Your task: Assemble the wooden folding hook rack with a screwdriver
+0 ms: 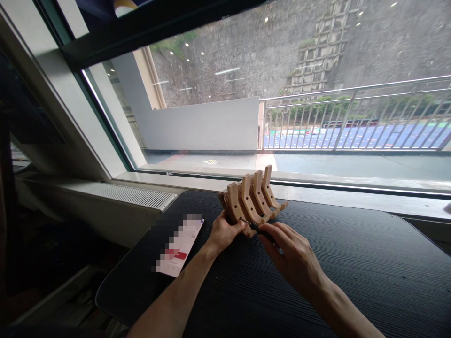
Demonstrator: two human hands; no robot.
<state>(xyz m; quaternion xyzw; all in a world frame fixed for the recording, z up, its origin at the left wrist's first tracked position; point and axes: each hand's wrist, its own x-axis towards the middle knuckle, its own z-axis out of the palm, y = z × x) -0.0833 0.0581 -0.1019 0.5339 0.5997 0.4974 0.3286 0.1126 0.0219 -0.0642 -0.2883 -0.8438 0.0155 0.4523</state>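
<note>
A wooden hook rack (251, 199) with several curved, light-coloured hooks stands on the black table, its hooks pointing right. Dark screw holes show on the hooks. My left hand (225, 232) grips the near end of the rack, the thumb close to the lowest part of the nearest hook. In my right hand (291, 246) is a screwdriver (259, 229) with a black handle. Its thin shaft reaches left to the nearest hook, beside my left thumb. Whether the tip sits in a screw cannot be made out. My right fingers are wrapped round the handle.
A phone (181, 246) with a lit screen lies on the black table (352, 263), left of my left hand. Beyond the far edge are a window sill (317, 193) and a large window. A vented ledge (134, 195) runs along the left.
</note>
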